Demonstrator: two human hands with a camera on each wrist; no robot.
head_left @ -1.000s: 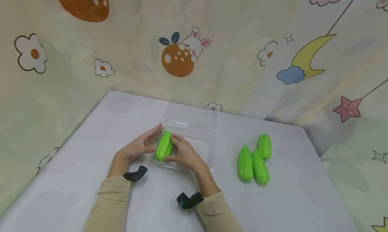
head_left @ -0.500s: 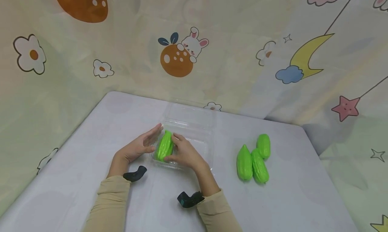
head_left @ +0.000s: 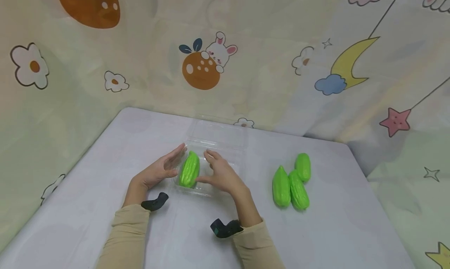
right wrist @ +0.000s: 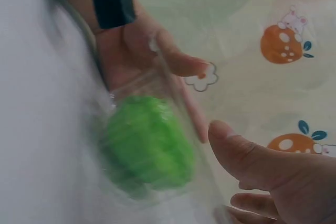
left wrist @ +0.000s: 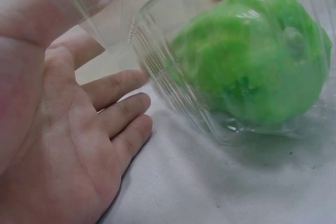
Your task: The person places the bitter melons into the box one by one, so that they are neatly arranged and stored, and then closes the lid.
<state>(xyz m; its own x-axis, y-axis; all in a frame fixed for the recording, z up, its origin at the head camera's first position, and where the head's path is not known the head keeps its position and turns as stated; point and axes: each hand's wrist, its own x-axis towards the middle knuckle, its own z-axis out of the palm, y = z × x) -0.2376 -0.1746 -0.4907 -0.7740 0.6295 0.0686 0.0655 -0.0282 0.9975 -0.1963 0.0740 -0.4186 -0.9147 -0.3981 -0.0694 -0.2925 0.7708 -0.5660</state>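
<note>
Currently, green gourd (head_left: 190,170) lies inside clear container (head_left: 204,189), left side; left hand (head_left: 159,172) at container wall, fingers extended; right hand (head_left: 224,175) near gourd, fingers outstretched; three loose gourds (head_left: 298,190) on desk (head_left: 337,218), rightward.

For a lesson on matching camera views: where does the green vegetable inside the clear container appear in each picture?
Head: the green vegetable is left of and below centre, just right of the left hand.
Left wrist: the green vegetable fills the upper right, behind the clear container's wall.
Right wrist: the green vegetable, blurred, is left of and below centre.
Shared landmark: the left hand.
</note>
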